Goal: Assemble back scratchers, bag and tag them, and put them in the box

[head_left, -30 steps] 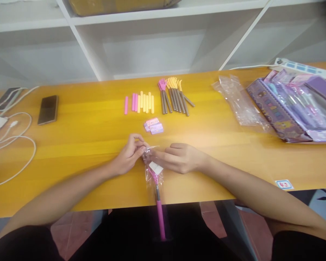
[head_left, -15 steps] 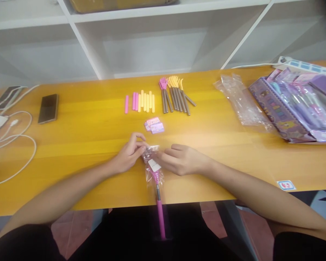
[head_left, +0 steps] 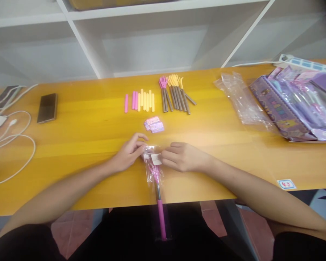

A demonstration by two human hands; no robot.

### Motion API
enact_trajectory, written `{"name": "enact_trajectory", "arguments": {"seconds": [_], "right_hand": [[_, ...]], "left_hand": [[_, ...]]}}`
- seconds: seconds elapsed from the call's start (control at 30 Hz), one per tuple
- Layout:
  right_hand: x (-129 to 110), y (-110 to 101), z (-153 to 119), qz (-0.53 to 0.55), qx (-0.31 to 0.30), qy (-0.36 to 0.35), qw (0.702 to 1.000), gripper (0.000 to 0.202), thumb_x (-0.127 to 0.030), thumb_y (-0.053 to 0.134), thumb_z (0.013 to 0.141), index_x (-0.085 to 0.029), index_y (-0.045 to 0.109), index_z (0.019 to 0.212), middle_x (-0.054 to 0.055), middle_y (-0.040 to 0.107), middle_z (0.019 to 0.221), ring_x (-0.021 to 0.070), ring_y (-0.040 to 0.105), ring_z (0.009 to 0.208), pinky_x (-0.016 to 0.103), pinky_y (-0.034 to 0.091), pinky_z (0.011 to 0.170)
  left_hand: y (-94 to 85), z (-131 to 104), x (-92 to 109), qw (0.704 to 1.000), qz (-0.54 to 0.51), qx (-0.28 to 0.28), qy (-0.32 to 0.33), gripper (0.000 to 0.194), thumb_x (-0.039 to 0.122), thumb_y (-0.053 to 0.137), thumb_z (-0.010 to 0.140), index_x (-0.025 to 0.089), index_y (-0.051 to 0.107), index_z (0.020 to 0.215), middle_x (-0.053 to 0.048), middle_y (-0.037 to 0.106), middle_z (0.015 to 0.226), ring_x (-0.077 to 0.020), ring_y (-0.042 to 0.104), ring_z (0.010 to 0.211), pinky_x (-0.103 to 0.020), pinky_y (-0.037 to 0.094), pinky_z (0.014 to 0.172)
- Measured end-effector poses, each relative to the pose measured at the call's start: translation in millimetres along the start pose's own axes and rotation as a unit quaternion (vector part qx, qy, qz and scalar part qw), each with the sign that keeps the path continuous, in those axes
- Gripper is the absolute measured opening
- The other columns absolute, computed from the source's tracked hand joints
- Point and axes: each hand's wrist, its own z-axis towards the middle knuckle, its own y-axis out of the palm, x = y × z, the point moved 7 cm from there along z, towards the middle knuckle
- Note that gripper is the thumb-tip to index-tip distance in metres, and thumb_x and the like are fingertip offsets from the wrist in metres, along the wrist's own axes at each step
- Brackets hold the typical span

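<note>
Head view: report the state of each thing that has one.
Scratcher: bagged, pink handle fitted.
Bag: around scratcher, seal unclear.
White card: at bag's top, inside or outside unclear.
Left grip: closed at bag's edge.
Right grip: closed at white card's edge.
Tubes: loose, side by side.
Claw rods: bare, bunched.
Small cards: overlapping.
Loose bags: flat, wrinkled.
Box: open, filled.
Phone: flat, screen dark.
Left device: flat, cable across.
Plug: unconnected.

Bright, diffuse light covers the wooden tabletop, w/ a pale glare patch nr the right hand. Small glints dot the clear plastic bag. Shelf cubbies sit in soft grey shade. Slight overall blur; print on small cards is illegible. Top R corner is v. dark; edges show wide-angle stretch.
</note>
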Motion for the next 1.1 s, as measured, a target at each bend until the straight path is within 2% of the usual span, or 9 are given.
{"name": "enact_trajectory", "arguments": {"seconds": [0.2, 0.3, 0.43, 0.57, 0.63, 0.73, 0.83, 0.97, 1.1], "right_hand": [[9, -1, 1, -0.027, 0.029, 0.037, 0.999, 0.021, -0.004, 0.059, 0.107, -0.017, 0.060, 0.091, 0.000, 0.058, 0.079, 0.0152, 0.048, 0.067, 0.034, 0.037, 0.063], [16, 0, -3, -0.026, 0.038, 0.077, 0.996, 0.014, -0.006, 0.056, 0.109, -0.015, 0.064, 0.101, 0.003, 0.066, 0.087, 0.0153, 0.052, 0.067, 0.033, 0.042, 0.062], [24, 5, -11, 0.011, 0.049, 0.137, 0.989, 0.011, -0.013, 0.053, 0.113, -0.017, 0.063, 0.114, 0.008, 0.075, 0.112, 0.0151, 0.064, 0.075, 0.032, 0.052, 0.066], [28, 11, -16, 0.083, 0.087, 0.179, 0.976, 0.009, -0.015, 0.058, 0.111, -0.018, 0.060, 0.119, 0.008, 0.076, 0.111, 0.0166, 0.072, 0.084, 0.030, 0.055, 0.066], [34, 13, -18, 0.130, 0.124, 0.216, 0.960, 0.011, -0.013, 0.059, 0.109, -0.020, 0.060, 0.118, 0.007, 0.076, 0.106, 0.0167, 0.073, 0.087, 0.028, 0.056, 0.067], [44, 18, -20, 0.218, 0.162, 0.281, 0.921, 0.008, -0.014, 0.061, 0.108, -0.021, 0.063, 0.112, 0.003, 0.075, 0.098, 0.0112, 0.065, 0.069, 0.024, 0.052, 0.062], [54, 23, -22, 0.280, 0.156, 0.350, 0.880, 0.007, -0.018, 0.063, 0.108, -0.020, 0.068, 0.112, 0.000, 0.071, 0.085, 0.0084, 0.055, 0.058, 0.024, 0.047, 0.058], [60, 29, -29, 0.352, 0.156, 0.419, 0.822, 0.015, -0.025, 0.066, 0.107, -0.019, 0.066, 0.121, -0.007, 0.059, 0.066, 0.0093, 0.054, 0.054, 0.023, 0.044, 0.057], [58, 37, -34, 0.419, 0.159, 0.440, 0.778, 0.020, -0.031, 0.065, 0.109, -0.022, 0.058, 0.126, -0.007, 0.065, 0.071, 0.0100, 0.059, 0.053, 0.023, 0.047, 0.055]], "left_hand": [[0.3, -3, 3, 1.000, 0.021, -0.010, 0.017, 0.035, 0.050, 0.055, 0.113, 0.026, 0.048, 0.137, -0.003, 0.072, 0.102, -0.0167, 0.067, 0.085, -0.031, 0.051, 0.080], [4.5, -5, 4, 0.998, 0.001, -0.032, 0.047, 0.038, 0.045, 0.054, 0.114, 0.029, 0.038, 0.144, -0.008, 0.072, 0.120, -0.0193, 0.071, 0.100, -0.034, 0.054, 0.088], [12.7, -9, 6, 0.991, -0.008, -0.081, 0.105, 0.035, 0.037, 0.052, 0.115, 0.030, 0.030, 0.142, -0.013, 0.067, 0.136, -0.0220, 0.072, 0.114, -0.040, 0.057, 0.097], [16.3, -11, 5, 0.986, 0.002, -0.098, 0.132, 0.033, 0.030, 0.051, 0.115, 0.031, 0.029, 0.140, -0.014, 0.064, 0.142, -0.0238, 0.072, 0.122, -0.044, 0.059, 0.101], [16.9, -12, 5, 0.984, 0.008, -0.097, 0.151, 0.033, 0.028, 0.052, 0.114, 0.031, 0.032, 0.140, -0.013, 0.063, 0.140, -0.0235, 0.073, 0.119, -0.043, 0.060, 0.098], [16.4, -13, 6, 0.978, 0.043, -0.083, 0.189, 0.034, 0.027, 0.056, 0.113, 0.031, 0.041, 0.142, -0.012, 0.063, 0.137, -0.0208, 0.073, 0.109, -0.040, 0.062, 0.092], [16.6, -12, 10, 0.973, 0.081, -0.080, 0.201, 0.039, 0.029, 0.056, 0.112, 0.032, 0.047, 0.150, -0.012, 0.064, 0.136, -0.0197, 0.071, 0.102, -0.038, 0.062, 0.090], [17.3, -10, 18, 0.976, 0.089, -0.091, 0.174, 0.047, 0.033, 0.051, 0.114, 0.029, 0.045, 0.161, -0.015, 0.067, 0.139, -0.0229, 0.074, 0.103, -0.036, 0.063, 0.085], [14.3, -8, 25, 0.976, 0.124, -0.075, 0.165, 0.050, 0.040, 0.052, 0.114, 0.029, 0.051, 0.163, -0.014, 0.070, 0.135, -0.0218, 0.074, 0.095, -0.036, 0.061, 0.084]]}}
